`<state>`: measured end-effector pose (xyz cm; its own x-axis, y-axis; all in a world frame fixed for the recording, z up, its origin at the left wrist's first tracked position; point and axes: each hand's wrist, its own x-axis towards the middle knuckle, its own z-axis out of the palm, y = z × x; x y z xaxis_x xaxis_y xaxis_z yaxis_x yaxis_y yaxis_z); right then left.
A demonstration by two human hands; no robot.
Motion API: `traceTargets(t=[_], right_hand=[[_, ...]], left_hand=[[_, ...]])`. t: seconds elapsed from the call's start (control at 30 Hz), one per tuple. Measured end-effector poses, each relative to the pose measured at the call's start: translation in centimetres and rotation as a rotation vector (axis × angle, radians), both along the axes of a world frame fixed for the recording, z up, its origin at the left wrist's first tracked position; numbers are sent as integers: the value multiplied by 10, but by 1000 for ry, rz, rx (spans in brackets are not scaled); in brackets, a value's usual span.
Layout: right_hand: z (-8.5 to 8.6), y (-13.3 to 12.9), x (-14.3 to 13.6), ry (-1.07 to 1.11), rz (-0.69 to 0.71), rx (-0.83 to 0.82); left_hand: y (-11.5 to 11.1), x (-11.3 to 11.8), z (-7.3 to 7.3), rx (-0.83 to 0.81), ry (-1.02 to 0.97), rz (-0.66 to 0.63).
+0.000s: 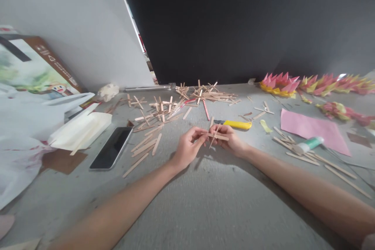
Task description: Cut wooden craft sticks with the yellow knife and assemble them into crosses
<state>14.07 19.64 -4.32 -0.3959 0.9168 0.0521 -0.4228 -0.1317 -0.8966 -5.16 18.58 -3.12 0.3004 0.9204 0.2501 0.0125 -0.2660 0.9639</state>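
Observation:
Between my two hands, just above the grey table, is a small star of crossed wooden craft sticks [220, 137]. My left hand [190, 144] is closed, its thumb and fingers pinching the star's left side. From the right, my right hand [231, 140] grips the same piece, its fingers partly hidden behind the sticks. A yellow utility knife [237, 124] lies just beyond my right hand. Past my hands, several crossed-stick pieces [161, 109] stand and lie in a loose pile. Loose craft sticks [145, 148] are spread to the left of my left hand.
A phone [111, 148], an open white box [84, 129] and a plastic bag [26, 136] occupy the left. On the right lie pink paper [310, 129], a glue stick [309, 145], more sticks and pink-yellow folded paper pieces [279, 84]. A dark panel [234, 27] rises behind.

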Motion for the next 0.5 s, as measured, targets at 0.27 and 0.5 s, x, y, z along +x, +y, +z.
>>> traceTargets(t=[0.27,0.5], right_hand=[[-5,-4,-6,-114,-237,172],[0,-14,-11,-241,-246,289]], left_hand=[[4,1,4,-101,-179,79],[3,2,7,-121,-186,20]])
